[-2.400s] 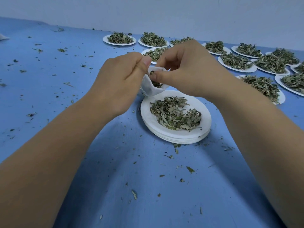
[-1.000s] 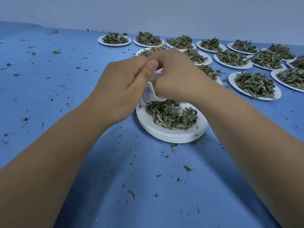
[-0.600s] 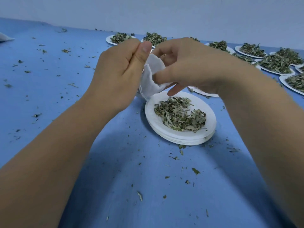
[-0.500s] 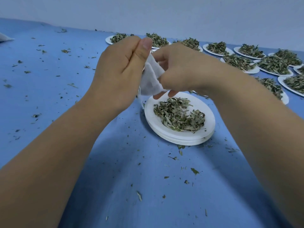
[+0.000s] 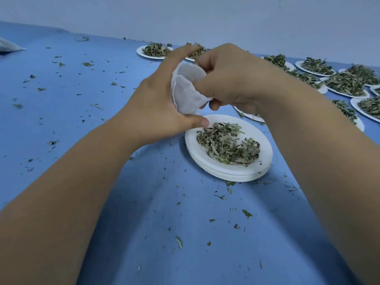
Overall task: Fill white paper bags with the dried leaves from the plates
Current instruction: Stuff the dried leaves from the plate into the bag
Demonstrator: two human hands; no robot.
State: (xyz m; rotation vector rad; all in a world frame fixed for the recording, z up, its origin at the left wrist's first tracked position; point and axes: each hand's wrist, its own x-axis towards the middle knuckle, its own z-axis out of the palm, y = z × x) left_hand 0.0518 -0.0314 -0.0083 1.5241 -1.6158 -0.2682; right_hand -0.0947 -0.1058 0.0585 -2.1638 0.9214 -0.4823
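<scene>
Right, nearest me sits the stack of white paper plates, my reference for everything else; the top plate carries a loose heap of dried leaves, grey-green, thin and curled, spread across its middle with bare rim around it. Just above the stack's far-left edge, off the surface, I see the white paper bag: small, soft and crumpled, with a thin seam down its left side and its upper flap curving open; I cannot tell what is in it. The stack rests on a blue table covering strewn with leaf scraps in front of it and away to its left. Beyond the stack and to its right stand more leaf-laden plates in rows, and far off to its left a pale object lies at the edge of view. A plain pale wall closes the scene behind the rows. My left hand cradles the bag from the left, thumb hooked under its bottom just over the stack's rim and forefinger stretched up behind it. My right hand comes from the right with fingers curled, thumb pressed onto the bag's upper front, pinching it.
</scene>
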